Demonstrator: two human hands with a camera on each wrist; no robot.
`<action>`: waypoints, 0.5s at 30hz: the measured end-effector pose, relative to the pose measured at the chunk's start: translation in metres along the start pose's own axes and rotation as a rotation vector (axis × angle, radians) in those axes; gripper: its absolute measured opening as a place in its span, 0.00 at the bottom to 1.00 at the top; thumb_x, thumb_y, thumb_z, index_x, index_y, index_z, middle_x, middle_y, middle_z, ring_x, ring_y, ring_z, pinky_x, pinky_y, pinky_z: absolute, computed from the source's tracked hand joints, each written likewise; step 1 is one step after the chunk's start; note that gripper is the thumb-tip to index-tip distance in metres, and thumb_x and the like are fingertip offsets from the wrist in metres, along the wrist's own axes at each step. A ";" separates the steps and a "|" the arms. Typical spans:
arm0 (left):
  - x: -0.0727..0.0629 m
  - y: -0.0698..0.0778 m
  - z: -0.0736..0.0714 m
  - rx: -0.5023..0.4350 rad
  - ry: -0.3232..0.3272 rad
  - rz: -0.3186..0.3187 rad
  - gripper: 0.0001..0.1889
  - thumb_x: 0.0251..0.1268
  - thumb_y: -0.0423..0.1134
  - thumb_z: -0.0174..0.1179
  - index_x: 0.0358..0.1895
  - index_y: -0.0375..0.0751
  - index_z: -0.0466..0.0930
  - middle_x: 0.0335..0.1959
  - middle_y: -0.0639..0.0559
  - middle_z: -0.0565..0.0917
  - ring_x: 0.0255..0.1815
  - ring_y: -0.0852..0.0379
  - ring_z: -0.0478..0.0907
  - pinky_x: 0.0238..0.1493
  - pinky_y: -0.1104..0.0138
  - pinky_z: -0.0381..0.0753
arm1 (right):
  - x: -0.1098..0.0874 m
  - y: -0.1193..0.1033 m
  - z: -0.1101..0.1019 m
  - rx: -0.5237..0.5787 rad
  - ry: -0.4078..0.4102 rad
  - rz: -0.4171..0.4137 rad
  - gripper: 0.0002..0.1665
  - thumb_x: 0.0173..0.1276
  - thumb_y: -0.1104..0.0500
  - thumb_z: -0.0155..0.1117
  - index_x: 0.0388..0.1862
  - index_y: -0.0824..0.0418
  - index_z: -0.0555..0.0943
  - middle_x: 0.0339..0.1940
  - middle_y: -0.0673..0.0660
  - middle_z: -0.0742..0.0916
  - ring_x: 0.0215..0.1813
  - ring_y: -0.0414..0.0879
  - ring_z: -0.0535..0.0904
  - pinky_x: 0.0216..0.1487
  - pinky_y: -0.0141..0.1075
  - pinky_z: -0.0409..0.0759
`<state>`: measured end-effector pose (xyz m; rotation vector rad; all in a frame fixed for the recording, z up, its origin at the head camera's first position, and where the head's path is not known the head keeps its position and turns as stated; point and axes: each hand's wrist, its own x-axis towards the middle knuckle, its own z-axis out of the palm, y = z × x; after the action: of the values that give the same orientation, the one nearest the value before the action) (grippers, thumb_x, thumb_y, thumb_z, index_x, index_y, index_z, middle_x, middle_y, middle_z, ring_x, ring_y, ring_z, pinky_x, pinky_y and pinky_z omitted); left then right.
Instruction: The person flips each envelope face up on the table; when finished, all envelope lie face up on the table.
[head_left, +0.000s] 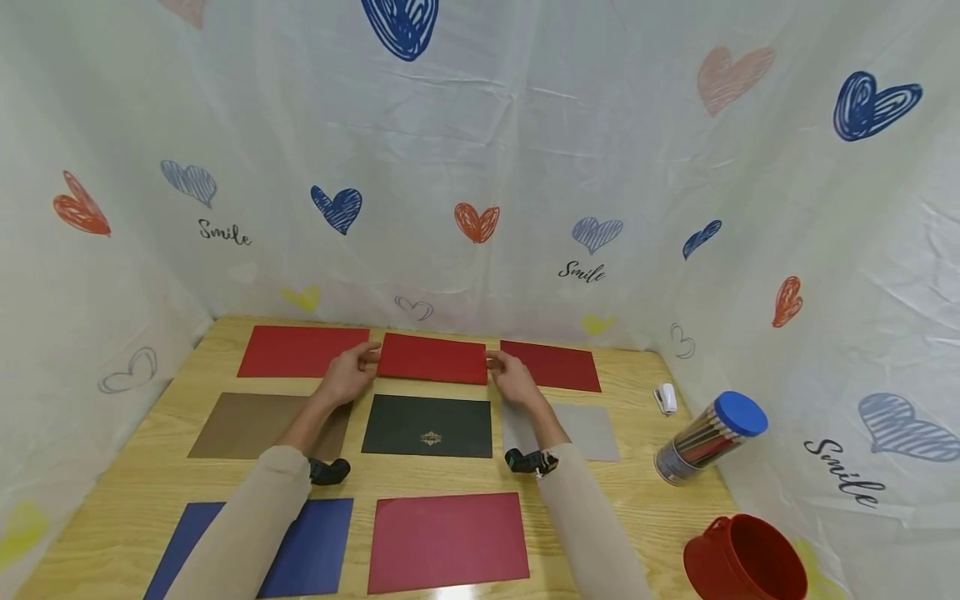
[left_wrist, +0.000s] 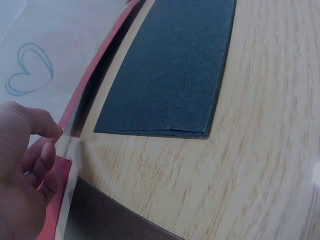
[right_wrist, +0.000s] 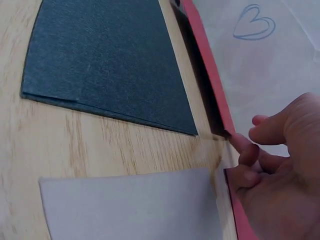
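Note:
Both hands hold a bright red envelope [head_left: 432,358] by its short ends, in the middle of the back row. My left hand [head_left: 348,375] has its fingertips at the left end, and my right hand [head_left: 514,377] at the right end. In both wrist views the envelope's long edge [left_wrist: 95,65] stands a little above the table, with a dark shadow below it. Just in front lies a dark green envelope [head_left: 427,427] with a gold emblem. A brown envelope [head_left: 255,425] is under the left forearm, a grey one [head_left: 588,429] under the right.
Another red envelope [head_left: 300,352] lies back left and a darker red one [head_left: 558,367] back right. Nearer are a blue envelope [head_left: 315,542] and a crimson one [head_left: 450,542]. On the right stand a white stapler [head_left: 665,398], a blue-lidded pencil jar [head_left: 705,437] and a red bucket [head_left: 712,558].

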<state>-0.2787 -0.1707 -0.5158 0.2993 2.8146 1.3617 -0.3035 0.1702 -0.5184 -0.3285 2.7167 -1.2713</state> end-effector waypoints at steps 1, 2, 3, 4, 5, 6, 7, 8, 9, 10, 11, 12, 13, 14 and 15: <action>0.000 0.000 0.000 -0.009 0.008 0.005 0.27 0.67 0.25 0.55 0.71 0.31 0.68 0.59 0.32 0.81 0.44 0.46 0.76 0.40 0.62 0.72 | 0.000 0.000 0.000 0.027 0.009 0.002 0.26 0.77 0.70 0.47 0.71 0.63 0.73 0.63 0.63 0.82 0.66 0.57 0.77 0.63 0.52 0.76; 0.000 0.000 0.000 -0.018 0.016 0.010 0.27 0.68 0.25 0.54 0.70 0.30 0.69 0.59 0.32 0.81 0.47 0.44 0.78 0.40 0.62 0.73 | -0.001 0.000 0.000 0.053 0.022 0.004 0.26 0.77 0.71 0.47 0.71 0.63 0.73 0.63 0.63 0.82 0.67 0.57 0.76 0.64 0.51 0.75; 0.000 0.000 0.000 -0.028 0.026 0.008 0.26 0.68 0.25 0.53 0.70 0.31 0.70 0.59 0.33 0.81 0.50 0.43 0.79 0.40 0.63 0.74 | -0.002 0.000 0.000 0.076 0.037 0.004 0.25 0.77 0.71 0.47 0.71 0.64 0.74 0.63 0.62 0.82 0.67 0.56 0.76 0.65 0.51 0.75; 0.000 0.001 0.000 -0.037 0.036 0.005 0.25 0.69 0.26 0.53 0.69 0.31 0.71 0.59 0.33 0.81 0.53 0.42 0.80 0.41 0.63 0.75 | -0.002 0.000 0.000 0.094 0.054 0.002 0.25 0.77 0.71 0.47 0.70 0.64 0.74 0.63 0.62 0.82 0.68 0.56 0.76 0.64 0.49 0.75; 0.000 0.001 0.000 -0.048 0.047 0.000 0.24 0.70 0.26 0.52 0.69 0.31 0.72 0.59 0.34 0.82 0.54 0.40 0.80 0.41 0.62 0.76 | -0.003 -0.001 -0.001 0.103 0.073 -0.001 0.25 0.77 0.71 0.47 0.69 0.64 0.75 0.64 0.61 0.82 0.67 0.54 0.76 0.63 0.47 0.76; 0.000 0.002 0.000 -0.054 0.058 0.000 0.23 0.71 0.26 0.52 0.68 0.31 0.73 0.59 0.34 0.82 0.56 0.39 0.80 0.41 0.62 0.77 | -0.004 -0.001 -0.001 0.111 0.093 -0.010 0.25 0.76 0.71 0.47 0.68 0.65 0.76 0.63 0.61 0.83 0.66 0.54 0.76 0.59 0.44 0.77; 0.000 0.002 0.000 -0.061 0.072 -0.005 0.22 0.72 0.26 0.52 0.67 0.32 0.74 0.59 0.34 0.82 0.57 0.39 0.80 0.42 0.62 0.79 | -0.004 -0.002 -0.002 0.120 0.110 -0.018 0.24 0.76 0.72 0.47 0.68 0.65 0.77 0.63 0.61 0.83 0.63 0.53 0.78 0.53 0.41 0.79; 0.000 0.002 0.000 -0.069 0.089 -0.010 0.21 0.73 0.27 0.53 0.67 0.32 0.75 0.58 0.35 0.82 0.57 0.39 0.81 0.44 0.61 0.81 | -0.005 -0.002 -0.002 0.125 0.129 -0.028 0.24 0.76 0.72 0.47 0.67 0.64 0.77 0.61 0.61 0.84 0.57 0.53 0.79 0.46 0.39 0.78; 0.000 0.003 0.000 -0.074 0.106 -0.015 0.20 0.73 0.27 0.54 0.66 0.33 0.76 0.58 0.36 0.83 0.57 0.40 0.81 0.46 0.60 0.82 | -0.006 -0.003 -0.003 0.127 0.145 -0.036 0.24 0.76 0.72 0.48 0.66 0.64 0.78 0.58 0.63 0.85 0.51 0.52 0.81 0.38 0.37 0.76; 0.000 0.003 0.000 -0.082 0.122 -0.013 0.19 0.73 0.28 0.55 0.65 0.33 0.77 0.57 0.37 0.84 0.57 0.40 0.81 0.48 0.58 0.83 | -0.007 -0.003 -0.004 0.129 0.163 -0.042 0.24 0.75 0.72 0.48 0.66 0.63 0.79 0.53 0.64 0.86 0.44 0.52 0.80 0.33 0.35 0.72; 0.000 0.004 -0.001 -0.092 0.142 -0.012 0.19 0.73 0.28 0.56 0.64 0.34 0.78 0.56 0.37 0.84 0.56 0.41 0.81 0.50 0.56 0.83 | -0.007 -0.004 -0.005 0.132 0.180 -0.049 0.24 0.75 0.72 0.49 0.65 0.62 0.80 0.49 0.66 0.87 0.37 0.51 0.78 0.29 0.34 0.69; 0.000 0.005 -0.001 -0.101 0.162 -0.008 0.18 0.72 0.29 0.58 0.63 0.35 0.79 0.56 0.38 0.85 0.56 0.42 0.82 0.52 0.54 0.82 | -0.008 -0.004 -0.006 0.138 0.196 -0.058 0.24 0.75 0.72 0.50 0.65 0.61 0.80 0.44 0.68 0.87 0.32 0.51 0.76 0.25 0.33 0.65; 0.000 0.006 -0.001 -0.113 0.182 -0.004 0.17 0.72 0.29 0.59 0.62 0.35 0.80 0.55 0.39 0.85 0.55 0.42 0.82 0.53 0.53 0.82 | -0.009 -0.005 -0.007 0.148 0.214 -0.065 0.24 0.74 0.72 0.51 0.64 0.60 0.81 0.41 0.70 0.86 0.28 0.51 0.73 0.24 0.33 0.64; 0.000 0.007 -0.001 -0.125 0.199 0.005 0.17 0.71 0.30 0.60 0.61 0.36 0.81 0.54 0.40 0.86 0.54 0.43 0.82 0.53 0.51 0.82 | -0.009 -0.005 -0.008 0.146 0.241 -0.073 0.23 0.74 0.72 0.52 0.63 0.60 0.82 0.40 0.69 0.86 0.27 0.50 0.73 0.24 0.32 0.65; 0.000 0.009 -0.001 -0.136 0.215 0.017 0.17 0.71 0.30 0.61 0.60 0.35 0.82 0.52 0.40 0.87 0.54 0.43 0.83 0.53 0.50 0.81 | -0.009 -0.005 -0.008 0.141 0.269 -0.084 0.23 0.74 0.71 0.54 0.62 0.58 0.83 0.41 0.68 0.87 0.29 0.48 0.76 0.25 0.31 0.68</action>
<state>-0.2772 -0.1665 -0.5083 0.1854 2.8694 1.6742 -0.2954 0.1755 -0.5089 -0.2767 2.8333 -1.6289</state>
